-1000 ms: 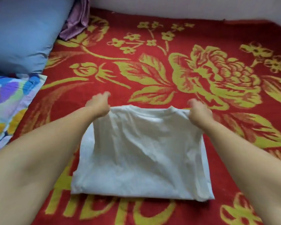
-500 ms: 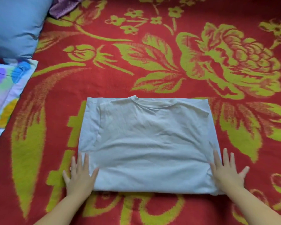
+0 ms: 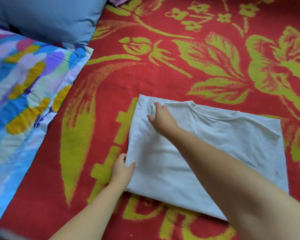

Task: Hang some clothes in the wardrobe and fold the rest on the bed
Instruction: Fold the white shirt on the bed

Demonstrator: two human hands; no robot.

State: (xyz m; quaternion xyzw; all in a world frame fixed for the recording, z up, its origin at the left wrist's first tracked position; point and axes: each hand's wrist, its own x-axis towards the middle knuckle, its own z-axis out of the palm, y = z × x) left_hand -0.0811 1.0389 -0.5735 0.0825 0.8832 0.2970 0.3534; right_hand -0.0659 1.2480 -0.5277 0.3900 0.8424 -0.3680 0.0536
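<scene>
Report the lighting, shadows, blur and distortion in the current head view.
Head view: soft, even light with no glare; the right forearm casts a faint shadow on the white shirt. The patterned pillow at the left edge looks smeared and soft. Wide-angle stretch enlarges the forearms near the bottom edge. The left hand and right hand are fairly sharp; the red blanket weave reads clearly.
</scene>
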